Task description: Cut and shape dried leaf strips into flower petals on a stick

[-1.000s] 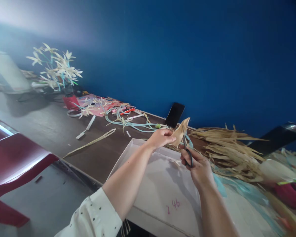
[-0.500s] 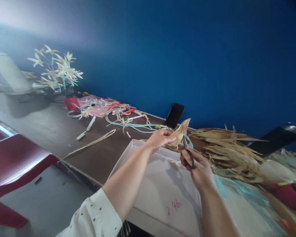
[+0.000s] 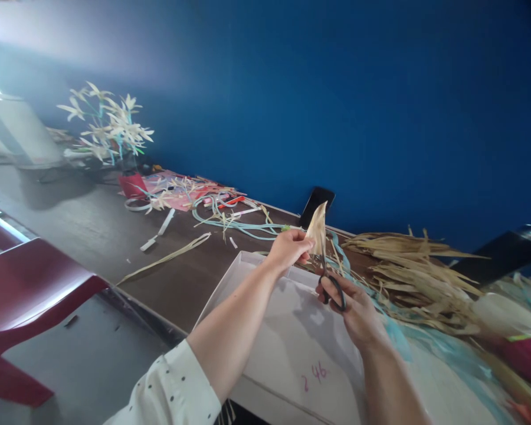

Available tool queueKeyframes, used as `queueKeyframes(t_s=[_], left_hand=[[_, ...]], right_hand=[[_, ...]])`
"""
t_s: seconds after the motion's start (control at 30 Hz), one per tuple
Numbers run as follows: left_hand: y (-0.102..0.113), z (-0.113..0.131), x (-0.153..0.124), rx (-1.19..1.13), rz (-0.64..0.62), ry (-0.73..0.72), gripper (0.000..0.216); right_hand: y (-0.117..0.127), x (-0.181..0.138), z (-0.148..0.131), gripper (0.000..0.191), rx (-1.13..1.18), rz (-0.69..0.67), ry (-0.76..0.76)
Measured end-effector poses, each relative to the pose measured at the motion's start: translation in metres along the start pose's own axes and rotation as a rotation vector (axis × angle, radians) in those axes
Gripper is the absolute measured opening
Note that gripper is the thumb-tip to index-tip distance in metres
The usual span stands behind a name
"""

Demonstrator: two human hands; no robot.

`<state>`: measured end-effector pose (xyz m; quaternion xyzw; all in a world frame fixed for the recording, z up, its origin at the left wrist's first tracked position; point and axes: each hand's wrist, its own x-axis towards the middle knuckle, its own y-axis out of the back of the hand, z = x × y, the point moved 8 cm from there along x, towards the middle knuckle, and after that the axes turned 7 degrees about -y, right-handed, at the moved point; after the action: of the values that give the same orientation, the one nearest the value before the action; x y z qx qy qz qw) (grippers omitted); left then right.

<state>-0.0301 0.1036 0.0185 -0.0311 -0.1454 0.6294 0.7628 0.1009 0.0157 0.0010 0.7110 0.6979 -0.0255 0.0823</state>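
Note:
My left hand [image 3: 288, 248] pinches a tan dried leaf piece [image 3: 317, 229] and holds it upright above a white box lid [image 3: 287, 330]. My right hand [image 3: 353, 307] is closed round the black handles of scissors [image 3: 331, 283], whose blades point up into the lower edge of the leaf. Both hands hover over the far part of the lid, which bears pink handwritten numbers.
A heap of dried leaves [image 3: 407, 265] lies to the right, with pale blue strips beside it. A black phone [image 3: 314, 203] leans on the blue wall. Cords, paper scraps and a bunch of leaf flowers [image 3: 108, 127] sit further left on the brown table [image 3: 84, 227]. A red chair [image 3: 26, 295] stands at left.
The leaf piece has turned from slanting right to nearly upright. My right hand with the scissors has shifted slightly left and down beneath it.

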Motion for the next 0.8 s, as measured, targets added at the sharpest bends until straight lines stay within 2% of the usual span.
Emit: queueKeyframes(t_s=[0.2, 0.53, 0.8], left_hand=[[0.0018, 0.0024, -0.0003, -0.005, 0.034, -0.017, 0.015], [0.0009, 0.0034, 0.0013, 0.008, 0.017, -0.04, 0.018], [-0.0011, 0.0053, -0.0002, 0.018, -0.008, -0.045, 0.021]], right_hand=[[-0.0015, 0.0006, -0.0011, 0.033, -0.003, -0.006, 0.006], [-0.003, 0.0018, -0.0016, 0.027, 0.031, -0.036, 0.008], [-0.0015, 0.0007, -0.0035, 0.038, 0.048, 0.001, 0.019]])
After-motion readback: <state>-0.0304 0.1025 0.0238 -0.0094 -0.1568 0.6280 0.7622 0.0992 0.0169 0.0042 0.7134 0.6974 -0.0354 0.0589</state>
